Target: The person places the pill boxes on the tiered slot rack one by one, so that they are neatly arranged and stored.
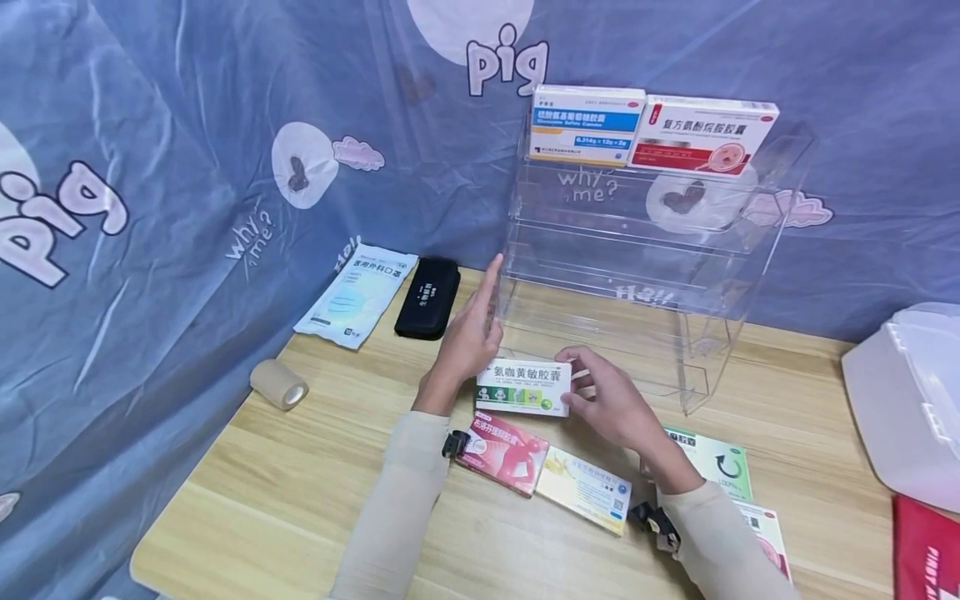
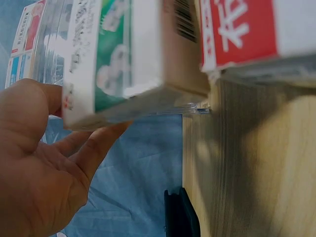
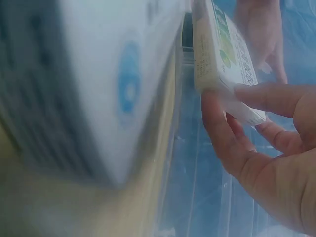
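Note:
A white and green medicine box [image 1: 522,387] stands tilted, its printed front facing up, before the clear acrylic rack [image 1: 637,250]. My right hand [image 1: 611,397] pinches its right end between thumb and fingers; in the right wrist view the fingertips [image 3: 216,104] lie against that end. My left hand [image 1: 471,333] is by the box's upper left corner, index finger straight up along the rack's left side. In the left wrist view the box [image 2: 128,59] partly covers the left hand's thumb and fingers. A pink-red medicine box [image 1: 504,452] and a pale yellow one [image 1: 585,490] lie just below.
A blue-white box [image 1: 587,125] and a red-white box [image 1: 705,136] stand on the rack's top tier. Left lie a mask packet [image 1: 356,296], a black case [image 1: 427,298] and a tan bandage roll [image 1: 277,385]. Right are a green-white box [image 1: 720,462], a white bin [image 1: 907,400] and a red pouch [image 1: 926,550].

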Demonstrator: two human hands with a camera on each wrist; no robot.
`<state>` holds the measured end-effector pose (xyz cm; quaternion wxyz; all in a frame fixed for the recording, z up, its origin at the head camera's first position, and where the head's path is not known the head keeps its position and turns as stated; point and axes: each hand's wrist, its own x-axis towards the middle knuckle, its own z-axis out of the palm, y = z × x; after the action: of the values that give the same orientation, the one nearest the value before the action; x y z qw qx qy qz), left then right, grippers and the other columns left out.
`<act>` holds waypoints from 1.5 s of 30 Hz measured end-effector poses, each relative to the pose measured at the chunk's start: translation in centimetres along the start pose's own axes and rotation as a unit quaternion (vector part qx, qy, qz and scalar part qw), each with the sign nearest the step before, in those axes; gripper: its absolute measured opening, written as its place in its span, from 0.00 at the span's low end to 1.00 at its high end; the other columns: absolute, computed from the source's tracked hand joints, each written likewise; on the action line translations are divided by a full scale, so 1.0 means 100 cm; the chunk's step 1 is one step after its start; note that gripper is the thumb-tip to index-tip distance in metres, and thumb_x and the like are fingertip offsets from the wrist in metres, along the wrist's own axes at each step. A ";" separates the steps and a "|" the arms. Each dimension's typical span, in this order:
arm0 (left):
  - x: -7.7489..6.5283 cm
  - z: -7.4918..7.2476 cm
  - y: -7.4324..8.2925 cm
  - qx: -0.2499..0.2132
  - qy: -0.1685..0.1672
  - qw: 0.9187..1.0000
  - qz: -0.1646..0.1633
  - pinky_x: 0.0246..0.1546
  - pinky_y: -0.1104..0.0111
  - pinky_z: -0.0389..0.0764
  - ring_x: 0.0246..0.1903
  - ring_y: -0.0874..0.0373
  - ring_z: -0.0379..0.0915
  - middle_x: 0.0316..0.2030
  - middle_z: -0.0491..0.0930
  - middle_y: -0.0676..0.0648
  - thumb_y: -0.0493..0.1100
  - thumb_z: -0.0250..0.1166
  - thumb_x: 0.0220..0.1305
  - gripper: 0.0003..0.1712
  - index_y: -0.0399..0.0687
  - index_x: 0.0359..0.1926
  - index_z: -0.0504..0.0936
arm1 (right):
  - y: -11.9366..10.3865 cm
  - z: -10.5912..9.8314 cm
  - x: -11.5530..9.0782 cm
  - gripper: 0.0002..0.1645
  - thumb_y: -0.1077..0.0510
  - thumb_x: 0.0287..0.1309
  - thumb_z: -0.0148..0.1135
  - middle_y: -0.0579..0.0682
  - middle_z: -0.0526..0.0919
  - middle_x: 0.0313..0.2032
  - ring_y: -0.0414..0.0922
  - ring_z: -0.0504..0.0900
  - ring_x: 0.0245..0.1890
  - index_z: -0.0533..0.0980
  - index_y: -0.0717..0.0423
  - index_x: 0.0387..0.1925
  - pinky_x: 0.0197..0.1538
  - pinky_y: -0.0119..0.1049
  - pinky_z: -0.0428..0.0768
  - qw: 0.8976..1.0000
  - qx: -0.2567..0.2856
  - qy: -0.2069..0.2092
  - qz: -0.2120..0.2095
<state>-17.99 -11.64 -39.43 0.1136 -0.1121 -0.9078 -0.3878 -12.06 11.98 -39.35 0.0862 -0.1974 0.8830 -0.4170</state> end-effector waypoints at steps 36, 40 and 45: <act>0.002 -0.001 0.000 0.007 0.000 1.000 0.007 0.37 0.60 0.81 0.63 0.48 0.70 0.77 0.45 0.62 0.30 0.57 0.62 0.59 0.80 0.75 0.32 | 0.009 -0.054 -0.006 0.34 0.71 0.54 0.64 0.60 0.80 0.48 0.56 0.84 0.46 0.67 0.54 0.62 0.39 0.24 0.81 0.995 -0.002 0.100 -0.021; 0.001 -0.001 0.001 0.008 0.001 1.000 0.008 0.44 0.56 0.81 0.66 0.50 0.67 0.77 0.46 0.61 0.30 0.57 0.62 0.58 0.79 0.75 0.32 | 0.010 -0.059 -0.008 0.35 0.70 0.55 0.65 0.59 0.79 0.46 0.45 0.83 0.45 0.67 0.53 0.63 0.39 0.22 0.81 0.990 0.010 0.137 -0.016; 0.000 0.001 0.001 0.008 0.000 1.000 0.003 0.44 0.56 0.81 0.65 0.49 0.68 0.77 0.47 0.59 0.30 0.57 0.62 0.58 0.79 0.76 0.33 | 0.011 -0.065 -0.010 0.36 0.71 0.55 0.65 0.60 0.78 0.47 0.27 0.79 0.40 0.66 0.54 0.64 0.37 0.20 0.81 0.983 0.031 0.176 -0.031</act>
<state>-17.99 -11.52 -39.39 0.1151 -0.1139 -0.9105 -0.3805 -13.52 17.59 -36.10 -0.0781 -0.1456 0.8646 -0.4745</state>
